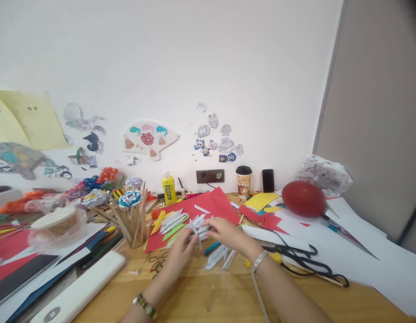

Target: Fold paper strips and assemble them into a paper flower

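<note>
Over the middle of the table, my left hand [184, 246] pinches a narrow folded white paper strip [195, 229] between thumb and fingers. Just to its right, my right hand [224, 231] has its fingers curled at the white paper pieces; what lies between its fingertips is hidden. Behind my left hand, many folded white paper pieces [174, 221] and a few green and yellow ones lie on red paper sheets [208, 204]. More folded white pieces [216, 257] lie on the wood below my right hand, beside a teal strip [212, 248].
Left stand a cup of wooden sticks [135, 231], a lidded bowl [56, 224] and a long white case [83, 287]. Black-handled scissors [305, 260] and a red balloon [304, 199] are on the right. A yellow bottle [168, 189] and coffee cup [243, 183] stand behind.
</note>
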A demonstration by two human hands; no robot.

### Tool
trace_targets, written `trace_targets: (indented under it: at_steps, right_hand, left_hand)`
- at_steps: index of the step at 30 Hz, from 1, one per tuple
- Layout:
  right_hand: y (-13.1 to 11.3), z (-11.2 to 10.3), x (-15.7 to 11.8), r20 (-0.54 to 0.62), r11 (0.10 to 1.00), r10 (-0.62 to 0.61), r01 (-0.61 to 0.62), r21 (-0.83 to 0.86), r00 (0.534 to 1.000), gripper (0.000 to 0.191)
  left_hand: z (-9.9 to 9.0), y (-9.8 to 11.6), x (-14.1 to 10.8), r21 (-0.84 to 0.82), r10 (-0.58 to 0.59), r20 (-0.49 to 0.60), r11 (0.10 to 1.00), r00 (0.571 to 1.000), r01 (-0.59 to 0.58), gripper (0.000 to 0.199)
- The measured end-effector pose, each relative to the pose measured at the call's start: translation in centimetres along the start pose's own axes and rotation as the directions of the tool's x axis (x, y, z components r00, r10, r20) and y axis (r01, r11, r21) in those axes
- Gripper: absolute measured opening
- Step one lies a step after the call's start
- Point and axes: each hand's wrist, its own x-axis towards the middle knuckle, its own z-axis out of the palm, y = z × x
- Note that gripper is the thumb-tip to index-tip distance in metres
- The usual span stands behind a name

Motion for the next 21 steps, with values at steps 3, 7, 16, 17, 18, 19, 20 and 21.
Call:
trace_targets:
  at_steps: [3,7,16,17,18,19,20,21]
  right_hand:
    - [-0.6,0.4,0.0,-0.063,0.985,-0.014,0.024,0.170,0.998,0.023]
    - [-1.3,0.9,0.0,-0.045,0.971,-0.019,0.030,0.239,0.999,0.020]
    - [0.1,0.0,0.3,0.037,0.938,-0.206,0.208,-0.276,0.978,0.008]
    - [0.4,0.0,0.3,0.050,0.924,-0.228,0.232,-0.305,0.972,0.003]
    - [0.5,0.1,0.4,0.064,0.915,-0.239,0.247,-0.318,0.969,0.005]
    - [0.6,0.1,0.4,0.075,0.913,-0.240,0.251,-0.322,0.968,0.008]
    - [0.7,0.1,0.4,0.083,0.914,-0.235,0.249,-0.320,0.968,0.010]
    - [0.7,0.1,0.4,0.087,0.919,-0.229,0.244,-0.309,0.970,0.010]
  left_hand:
    - [-0.1,-0.4,0.3,-0.238,-0.108,0.096,0.963,0.990,0.128,0.035]
    - [-0.1,-0.8,0.4,-0.393,-0.212,0.262,0.868,0.941,0.305,0.045]
    - [-0.4,-1.1,0.4,-0.369,-0.207,0.284,0.878,0.936,0.306,0.042]
    - [-0.4,-1.1,0.4,-0.360,-0.192,0.284,0.886,0.939,0.290,0.042]
    - [-0.4,-1.0,0.4,-0.355,-0.179,0.281,0.893,0.943,0.275,0.041]
    - [-0.3,-0.9,0.4,-0.352,-0.170,0.280,0.897,0.945,0.266,0.042]
    - [-0.3,-0.9,0.4,-0.352,-0.166,0.282,0.898,0.945,0.263,0.042]
    - [-0.3,-0.8,0.4,-0.354,-0.167,0.288,0.896,0.943,0.267,0.042]
